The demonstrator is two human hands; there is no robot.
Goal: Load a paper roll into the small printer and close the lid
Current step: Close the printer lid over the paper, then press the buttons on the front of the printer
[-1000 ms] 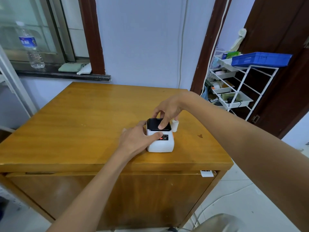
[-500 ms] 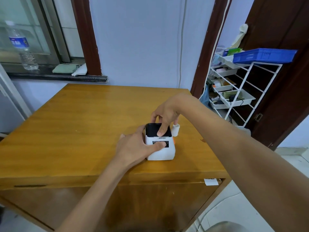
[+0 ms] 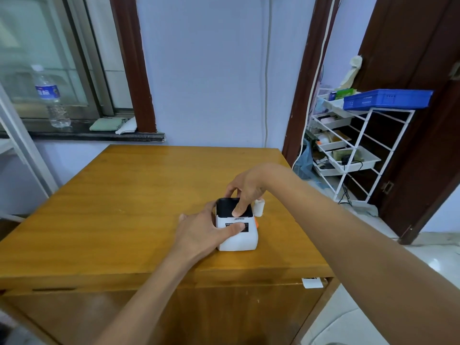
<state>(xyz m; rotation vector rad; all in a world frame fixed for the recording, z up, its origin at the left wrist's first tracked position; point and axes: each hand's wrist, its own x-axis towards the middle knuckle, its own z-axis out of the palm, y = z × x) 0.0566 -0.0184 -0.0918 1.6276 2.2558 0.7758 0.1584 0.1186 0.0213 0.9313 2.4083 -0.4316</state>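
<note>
A small white printer (image 3: 237,241) with a black lid on top stands near the front right of the wooden table (image 3: 124,207). My left hand (image 3: 201,232) wraps its left side, thumb lying across the front label. My right hand (image 3: 245,189) reaches over from the right, with fingers curled around the black lid and one fingertip pressing its front edge. The lid looks down. A small white paper roll (image 3: 258,207) stands upright on the table just right of the printer, behind an orange tab on the printer's side.
A white wire rack (image 3: 353,155) with trays and a blue basket (image 3: 387,98) stands to the right by a dark door. A water bottle (image 3: 51,95) and folded cloths sit on the window sill behind the table. The table's front edge is close to the printer.
The camera has tilted and shifted, so the printer sits lower in view. Both hands stay on the printer; the right fingers keep their hold on the lid.
</note>
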